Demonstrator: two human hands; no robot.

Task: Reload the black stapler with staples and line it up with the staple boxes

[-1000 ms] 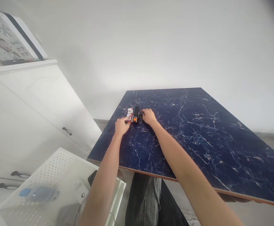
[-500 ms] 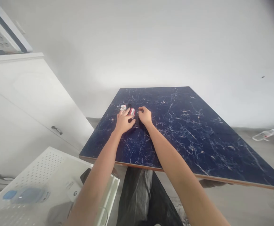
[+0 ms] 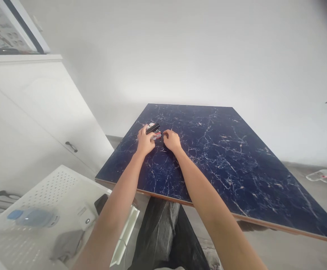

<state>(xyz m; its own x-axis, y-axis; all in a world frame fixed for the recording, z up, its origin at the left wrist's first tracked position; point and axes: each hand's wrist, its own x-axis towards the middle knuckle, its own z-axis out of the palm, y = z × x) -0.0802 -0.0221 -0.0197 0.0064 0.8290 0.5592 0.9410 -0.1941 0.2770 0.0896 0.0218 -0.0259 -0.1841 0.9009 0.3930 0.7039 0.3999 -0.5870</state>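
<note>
On the blue marbled table (image 3: 208, 161), my left hand (image 3: 144, 143) is closed around a small cluster of boxes. The cluster has a white printed box (image 3: 150, 125) at the back, a black box-like piece (image 3: 153, 128) in the middle and a red-and-white small box (image 3: 157, 135) in front. Their lower parts are hidden by my fingers. Just to the right, my right hand (image 3: 172, 141) rests with curled fingertips pinched close to the red-and-white box's end. Whatever lies between those fingertips is too small to make out.
A white perforated side table (image 3: 51, 187) stands at lower left, holding a water bottle (image 3: 35, 217), a grey pouch (image 3: 68, 243) and a dark phone-like object (image 3: 101, 202). White cabinets (image 3: 34, 112) flank the left. Clear plastic bottles (image 3: 322, 175) lie on the floor at right.
My left hand has drawn the pieces closer together and turned them, so the black piece now lies slanted between the other two. My right hand has shifted slightly left. The view has tilted a little.
</note>
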